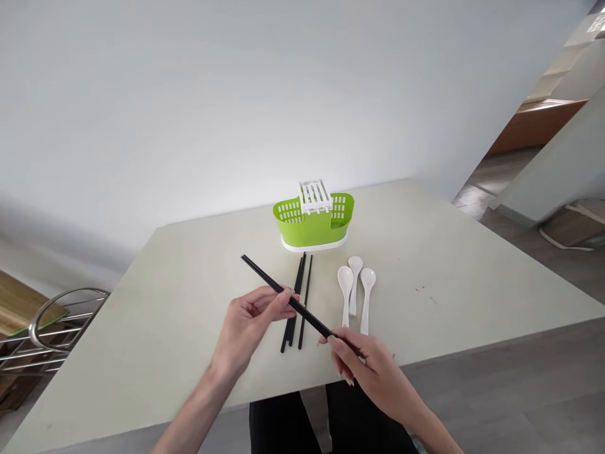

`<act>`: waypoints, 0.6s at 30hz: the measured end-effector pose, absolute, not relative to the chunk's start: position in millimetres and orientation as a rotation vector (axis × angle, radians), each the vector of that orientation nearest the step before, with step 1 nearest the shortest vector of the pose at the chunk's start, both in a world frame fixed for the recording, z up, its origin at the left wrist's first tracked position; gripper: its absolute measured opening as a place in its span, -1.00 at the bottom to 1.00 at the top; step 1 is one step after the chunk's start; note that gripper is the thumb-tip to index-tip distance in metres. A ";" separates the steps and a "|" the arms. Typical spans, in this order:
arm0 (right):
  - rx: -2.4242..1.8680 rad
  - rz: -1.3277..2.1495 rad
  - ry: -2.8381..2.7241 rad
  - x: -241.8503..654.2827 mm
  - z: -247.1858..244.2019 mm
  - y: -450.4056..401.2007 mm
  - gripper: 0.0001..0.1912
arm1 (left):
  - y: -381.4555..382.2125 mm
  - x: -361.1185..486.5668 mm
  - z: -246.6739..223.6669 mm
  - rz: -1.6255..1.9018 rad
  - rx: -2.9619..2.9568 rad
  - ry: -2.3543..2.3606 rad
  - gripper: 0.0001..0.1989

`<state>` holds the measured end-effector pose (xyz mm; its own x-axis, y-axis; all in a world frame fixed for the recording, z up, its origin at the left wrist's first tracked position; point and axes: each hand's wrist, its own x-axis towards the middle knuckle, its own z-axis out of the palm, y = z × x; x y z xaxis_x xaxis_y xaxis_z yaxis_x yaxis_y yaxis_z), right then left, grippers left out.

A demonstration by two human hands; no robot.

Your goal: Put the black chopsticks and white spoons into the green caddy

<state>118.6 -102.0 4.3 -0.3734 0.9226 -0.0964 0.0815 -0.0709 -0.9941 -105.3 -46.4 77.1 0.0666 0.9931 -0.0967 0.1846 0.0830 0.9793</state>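
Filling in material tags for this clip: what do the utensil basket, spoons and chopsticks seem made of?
Green-and-white utensil basket: likely molded plastic, smooth, going by its even color and slotted walls.
White spoons: smooth and glossy, with pale highlights in the bowls; ceramic or melamine, can't tell which.
Black chopsticks: uniformly dark, low sheen, no visible grain; perhaps plastic or composite.

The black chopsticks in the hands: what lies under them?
Under the held chopsticks, other black chopsticks lie on the pale table. The left hand and the held chopsticks cover parts of them; those parts cannot be seen.
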 end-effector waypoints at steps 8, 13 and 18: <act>-1.540 0.870 -1.298 210.7 -40.8 -62.5 -0.52 | 42.8 -128.8 163.9 1.718 1.571 1.321 -0.62; -1.624 0.751 -1.274 243.4 -71.0 -44.3 -0.48 | 111.0 -112.3 192.5 1.654 1.789 1.328 -0.60; -1.625 0.748 -1.320 239.4 -75.2 -43.7 -0.50 | 178.2 -102.4 159.4 1.421 1.850 1.540 -0.61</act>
